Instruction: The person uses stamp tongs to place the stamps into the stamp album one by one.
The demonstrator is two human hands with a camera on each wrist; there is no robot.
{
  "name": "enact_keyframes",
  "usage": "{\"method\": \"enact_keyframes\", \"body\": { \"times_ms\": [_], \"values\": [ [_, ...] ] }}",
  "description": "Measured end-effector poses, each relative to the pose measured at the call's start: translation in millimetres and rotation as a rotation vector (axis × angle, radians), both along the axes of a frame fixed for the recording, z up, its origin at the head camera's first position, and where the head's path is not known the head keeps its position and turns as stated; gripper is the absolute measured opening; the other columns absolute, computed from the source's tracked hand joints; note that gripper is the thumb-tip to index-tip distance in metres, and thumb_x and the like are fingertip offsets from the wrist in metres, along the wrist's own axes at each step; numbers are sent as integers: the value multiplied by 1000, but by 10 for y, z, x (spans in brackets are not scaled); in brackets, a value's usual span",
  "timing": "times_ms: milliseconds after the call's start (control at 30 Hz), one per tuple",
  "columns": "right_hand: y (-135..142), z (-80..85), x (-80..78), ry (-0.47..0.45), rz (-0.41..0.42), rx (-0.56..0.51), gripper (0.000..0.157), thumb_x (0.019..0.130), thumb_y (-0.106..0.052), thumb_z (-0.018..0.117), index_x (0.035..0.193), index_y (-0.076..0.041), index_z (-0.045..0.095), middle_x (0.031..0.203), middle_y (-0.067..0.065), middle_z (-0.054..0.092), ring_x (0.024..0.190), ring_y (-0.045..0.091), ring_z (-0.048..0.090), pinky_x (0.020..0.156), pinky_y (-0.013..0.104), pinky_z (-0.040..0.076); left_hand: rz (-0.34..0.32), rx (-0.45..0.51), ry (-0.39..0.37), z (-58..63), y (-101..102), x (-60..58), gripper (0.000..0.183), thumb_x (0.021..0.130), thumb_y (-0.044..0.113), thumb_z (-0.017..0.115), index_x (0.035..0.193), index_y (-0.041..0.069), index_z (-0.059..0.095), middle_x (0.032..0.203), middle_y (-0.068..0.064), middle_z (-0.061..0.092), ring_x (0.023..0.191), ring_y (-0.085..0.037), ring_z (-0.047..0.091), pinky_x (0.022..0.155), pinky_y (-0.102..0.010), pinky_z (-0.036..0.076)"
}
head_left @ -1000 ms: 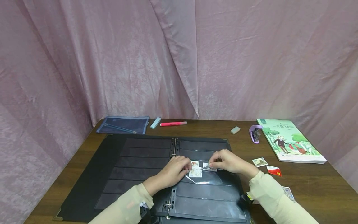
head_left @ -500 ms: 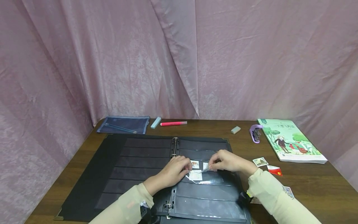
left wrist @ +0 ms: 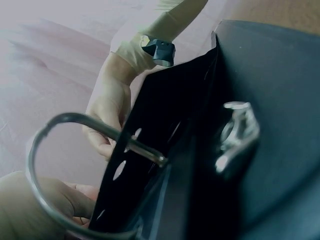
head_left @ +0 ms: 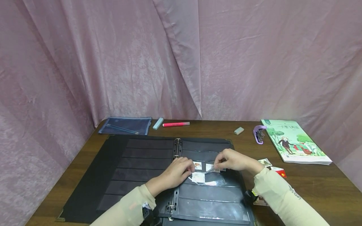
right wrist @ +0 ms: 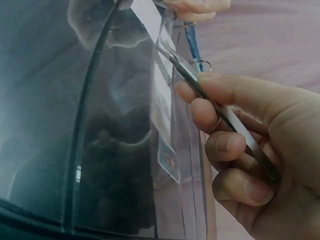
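My right hand [head_left: 233, 161] holds metal tweezers [right wrist: 186, 76] between thumb and fingers, their tips over the right page of a black stamp album [head_left: 213, 208]. Next to the tips lies a pale stamp [head_left: 198, 177], its edge by the clear pocket strip. Above it sits a small stamp with an orange picture [head_left: 197, 165]; another stamp [head_left: 210, 167] is partly covered by my right fingers. At the inner side of the page my left hand [head_left: 178, 171] pinches the lifted edge of the clear pocket strip. Its fingertips are partly hidden in the left wrist view.
Loose stamps [head_left: 265, 162] and a red-and-white one [head_left: 280, 171] lie right of the album. Behind are a mesh pouch [head_left: 127, 124], a pink marker [head_left: 176, 124], an eraser [head_left: 238, 131], a purple clip-like object [head_left: 258, 134] and a green book [head_left: 297, 141]. Metal rings [head_left: 177, 147] stand at the spine.
The pale stamp near my left fingers has shifted slightly down the page and looks whiter. My right hand has drawn a little to the right with the tweezers. My left hand stays put.
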State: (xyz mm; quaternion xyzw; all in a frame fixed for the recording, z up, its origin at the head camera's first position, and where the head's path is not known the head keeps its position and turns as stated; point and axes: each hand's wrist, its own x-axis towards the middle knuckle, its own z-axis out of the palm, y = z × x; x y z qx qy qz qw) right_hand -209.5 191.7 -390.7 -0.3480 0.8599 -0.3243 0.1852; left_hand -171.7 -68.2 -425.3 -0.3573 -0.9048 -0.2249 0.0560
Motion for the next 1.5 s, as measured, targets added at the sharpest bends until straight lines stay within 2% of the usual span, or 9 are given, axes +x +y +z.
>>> {"method": "enact_keyframes", "body": {
  "times_ms": [167,400,533,733,867,1000,1200,1500],
  "values": [
    [-1,-10,16,-3,7,22,10,83,-18,61,81,-12,69,67,-4,61,56,-2,48,52,19,43,2,4,-10,-11,10,8,13,82,11,61,84,22,54,78,11,53,79,-4,47,77,-25,36],
    [68,71,18,-3,-7,7,14,85,-21,60,85,-10,69,67,5,62,52,0,45,47,18,39,-1,11,-17,-28,3,-2,13,82,12,61,83,23,54,77,12,52,79,-4,46,77,-24,35],
    [140,145,20,-2,-26,1,16,85,-23,60,85,-9,68,65,2,60,50,3,46,45,19,39,-17,40,10,-47,-6,-10,13,81,11,61,83,21,54,77,10,52,78,-4,46,75,-25,35],
    [281,279,50,14,-53,25,19,85,-25,60,86,-8,68,70,4,64,58,6,52,51,20,43,-37,78,77,-97,-9,-30,16,77,8,64,81,20,53,74,10,52,75,-5,46,72,-25,34],
    [398,373,76,56,-75,50,18,85,-25,60,86,-9,68,71,0,63,58,1,47,52,20,42,-16,59,21,-71,-4,-28,14,80,10,63,82,20,54,75,10,52,77,-5,47,75,-27,36],
    [535,440,116,72,-107,65,18,85,-25,60,87,-10,68,74,1,65,59,-1,47,54,20,43,3,34,-22,-38,9,-19,11,81,12,62,82,20,55,76,9,53,78,-6,47,78,-29,36],
    [725,486,191,90,-150,75,14,85,-25,60,87,-12,67,75,-4,64,64,3,51,57,22,44,16,17,-38,-23,2,-20,12,81,12,63,83,21,56,76,10,52,78,-5,47,80,-31,37],
    [1009,508,294,150,-215,80,12,84,-24,61,85,-13,67,73,-7,62,62,-2,47,55,20,41,26,12,-59,-29,5,-19,16,77,16,68,83,20,54,75,10,50,76,-4,45,81,-31,37]
  ]
}}
